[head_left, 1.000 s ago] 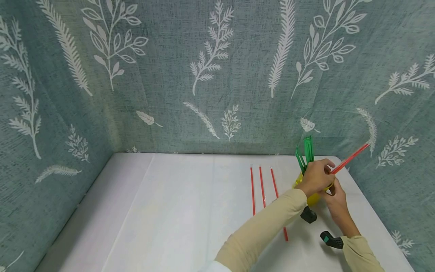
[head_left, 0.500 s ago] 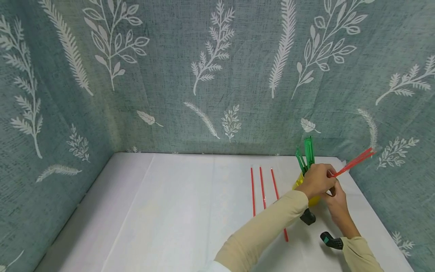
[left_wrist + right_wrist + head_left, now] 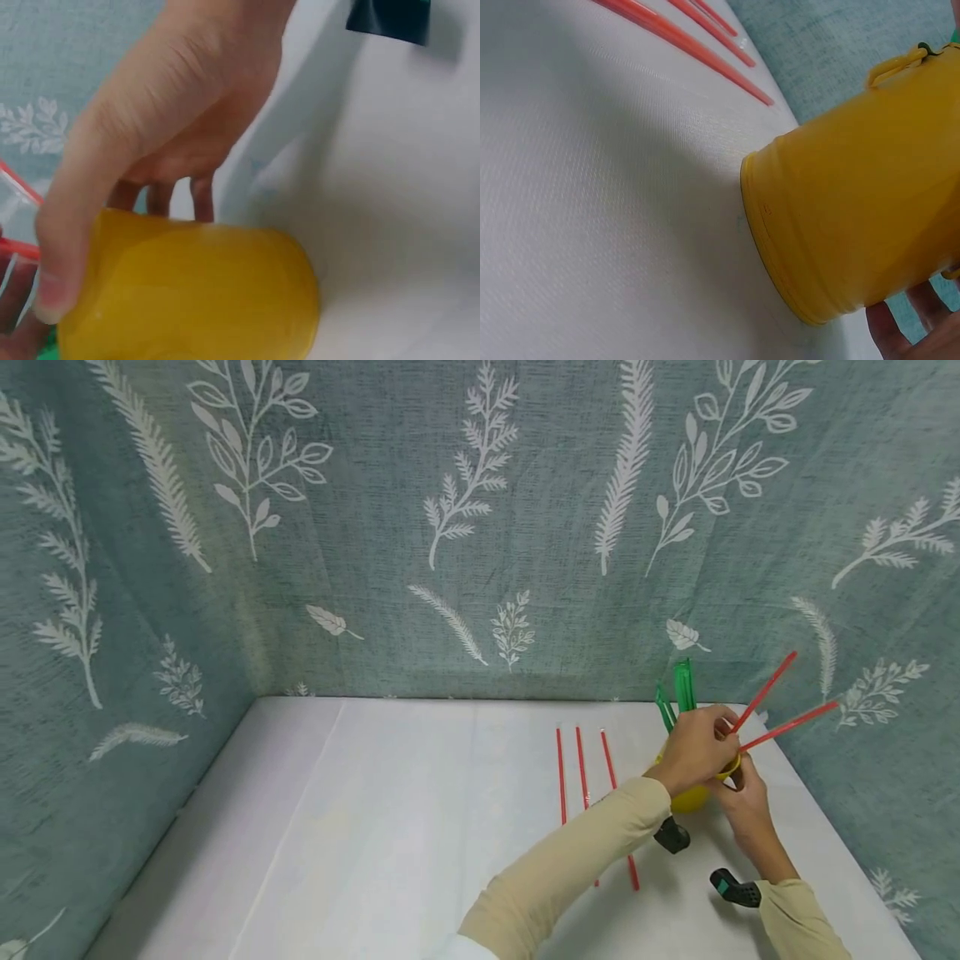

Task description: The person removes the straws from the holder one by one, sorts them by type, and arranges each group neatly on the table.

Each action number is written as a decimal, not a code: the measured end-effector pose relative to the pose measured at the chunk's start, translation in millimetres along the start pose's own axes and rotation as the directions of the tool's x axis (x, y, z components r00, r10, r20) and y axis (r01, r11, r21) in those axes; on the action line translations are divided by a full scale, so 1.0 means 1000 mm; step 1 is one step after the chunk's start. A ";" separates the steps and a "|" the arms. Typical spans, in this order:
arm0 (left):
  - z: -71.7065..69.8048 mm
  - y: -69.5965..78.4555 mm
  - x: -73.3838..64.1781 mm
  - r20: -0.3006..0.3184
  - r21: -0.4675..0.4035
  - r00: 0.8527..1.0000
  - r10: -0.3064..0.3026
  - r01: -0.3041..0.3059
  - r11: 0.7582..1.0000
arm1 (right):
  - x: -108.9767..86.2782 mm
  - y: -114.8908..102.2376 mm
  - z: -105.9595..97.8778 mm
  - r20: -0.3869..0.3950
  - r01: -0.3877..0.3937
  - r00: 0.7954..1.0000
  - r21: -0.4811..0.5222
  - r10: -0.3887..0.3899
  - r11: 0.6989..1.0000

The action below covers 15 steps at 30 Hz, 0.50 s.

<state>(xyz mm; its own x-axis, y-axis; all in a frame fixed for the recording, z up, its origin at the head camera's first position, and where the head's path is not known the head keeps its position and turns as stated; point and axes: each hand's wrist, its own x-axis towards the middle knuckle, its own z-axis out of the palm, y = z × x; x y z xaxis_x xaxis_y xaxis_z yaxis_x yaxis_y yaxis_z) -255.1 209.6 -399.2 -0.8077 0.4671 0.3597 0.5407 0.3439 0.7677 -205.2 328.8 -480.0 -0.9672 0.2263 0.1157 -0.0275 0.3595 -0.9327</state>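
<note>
A small yellow bucket [image 3: 847, 202] with loop ears stands on the white table in the right wrist view. My right hand [image 3: 750, 810] grips it from the right; in the left wrist view the thumb lies at the rim and fingers go behind the wall. Over the bucket's mouth, my left hand [image 3: 693, 745] pinches a red straw [image 3: 765, 693] pointing up to the right. Another red straw [image 3: 791, 724] leans out lower beside it. Its bottom is hidden in the bucket. Green straws [image 3: 685, 689] stick up at the back, partly behind the left hand.
Three red straws [image 3: 582, 768] lie spaced apart on the white table [image 3: 360, 827], crossed over by the left sleeve [image 3: 562, 868]. A patterned teal cloth [image 3: 465, 635] closes off the back and sides. Dark wrist cameras [image 3: 735, 889] hang under both wrists.
The red straw at my left hand swung about, blurred half a second ago. Now two red straws show apart, one higher and one lower. The right hand stays on the bucket.
</note>
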 end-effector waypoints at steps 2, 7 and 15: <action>-0.002 0.002 0.000 -0.021 -0.018 1.000 0.020 -0.020 1.000 | 0.000 0.001 0.000 0.000 -0.007 1.000 0.001 0.007 1.000; -0.009 0.011 -0.001 -0.081 -0.036 0.992 0.092 -0.095 0.995 | -0.001 0.000 -0.001 0.002 -0.002 1.000 -0.010 0.002 1.000; -0.024 0.024 -0.003 -0.214 -0.054 0.957 0.197 -0.213 0.975 | -0.002 -0.004 -0.001 0.002 -0.021 1.000 -0.040 0.021 0.999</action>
<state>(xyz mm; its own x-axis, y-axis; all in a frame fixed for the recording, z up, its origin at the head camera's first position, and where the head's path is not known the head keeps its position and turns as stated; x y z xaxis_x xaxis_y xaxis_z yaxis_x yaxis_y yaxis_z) -245.6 197.0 -369.0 -0.7162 0.3408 0.6090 0.6871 0.1917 0.7008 -202.9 327.6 -476.8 -0.9679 0.2324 0.0955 0.0030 0.3906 -0.9205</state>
